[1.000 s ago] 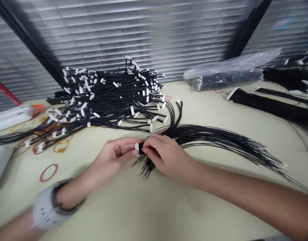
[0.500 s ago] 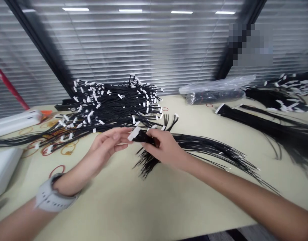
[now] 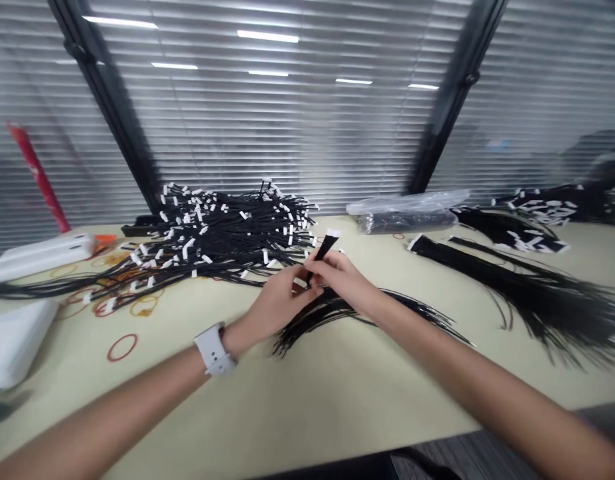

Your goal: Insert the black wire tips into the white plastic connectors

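Observation:
A bundle of black wires point(image 3: 323, 250) with white connectors at its upper end stands tilted between my hands. My right hand point(image 3: 346, 275) is closed round it just below the white end. Lower down, the fingers of my left hand point(image 3: 282, 299) pinch the same bundle from the left side; their tips partly hide it. Loose black wire ends point(image 3: 292, 333) spread on the table beneath both hands, and others reach out to the right behind my right forearm. How these join the held bundle is hidden by the hands.
A large heap of black wires with white connectors point(image 3: 227, 223) lies at the back left. Red and yellow rubber bands point(image 3: 122, 347) are scattered at left, near white boxes point(image 3: 17, 340). Further wire bundles point(image 3: 467, 270) and a plastic-wrapped pack point(image 3: 407, 219) lie at right. Window blinds stand behind.
My left hand has moved right and closed on the bundle. The bundle's white end, which pointed left, now points up and right. The head view has tilted up slightly.

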### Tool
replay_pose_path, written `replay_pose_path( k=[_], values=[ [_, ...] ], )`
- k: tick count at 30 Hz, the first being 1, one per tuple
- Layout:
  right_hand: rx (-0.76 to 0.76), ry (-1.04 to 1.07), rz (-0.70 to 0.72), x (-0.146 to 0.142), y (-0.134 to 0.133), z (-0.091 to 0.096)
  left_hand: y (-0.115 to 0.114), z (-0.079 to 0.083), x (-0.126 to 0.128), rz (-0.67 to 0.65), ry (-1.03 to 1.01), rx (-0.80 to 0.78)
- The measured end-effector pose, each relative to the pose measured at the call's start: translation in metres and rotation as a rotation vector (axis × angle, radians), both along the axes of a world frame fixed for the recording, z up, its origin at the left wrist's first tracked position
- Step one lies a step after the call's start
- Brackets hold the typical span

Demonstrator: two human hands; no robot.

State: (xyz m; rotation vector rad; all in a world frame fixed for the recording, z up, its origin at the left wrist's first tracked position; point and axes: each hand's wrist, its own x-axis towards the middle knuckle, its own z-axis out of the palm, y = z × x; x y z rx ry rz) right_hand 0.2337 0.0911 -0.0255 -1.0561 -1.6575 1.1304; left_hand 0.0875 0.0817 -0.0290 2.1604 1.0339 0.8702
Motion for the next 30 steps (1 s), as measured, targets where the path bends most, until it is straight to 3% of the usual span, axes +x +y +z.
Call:
replay_pose_path(
  k=[9,16,20,24,27,30],
  values=[
    [0.233,-0.174,-0.013,0.013,-0.004,0.035,-0.002,0.012,-0.005,0.082,0.121,0.128],
    [0.312,-0.184,-0.069,0.030,0.013,0.055,-0.009,-0.002,-0.035,0.075,0.252,0.110],
    [0.291,-0.236,-0.024,0.042,0.016,0.072,-0.008,-0.007,-0.046,0.064,0.331,0.088],
    [0.265,-0.285,0.058,0.046,0.014,0.088,-0.011,-0.002,-0.038,0.123,0.497,0.186],
    [0.294,-0.347,0.123,0.043,0.012,0.096,-0.013,0.005,-0.022,0.210,0.475,0.260],
    [0.393,-0.472,0.157,0.033,0.011,0.100,-0.010,0.014,-0.004,0.077,0.306,0.165]
  ],
)
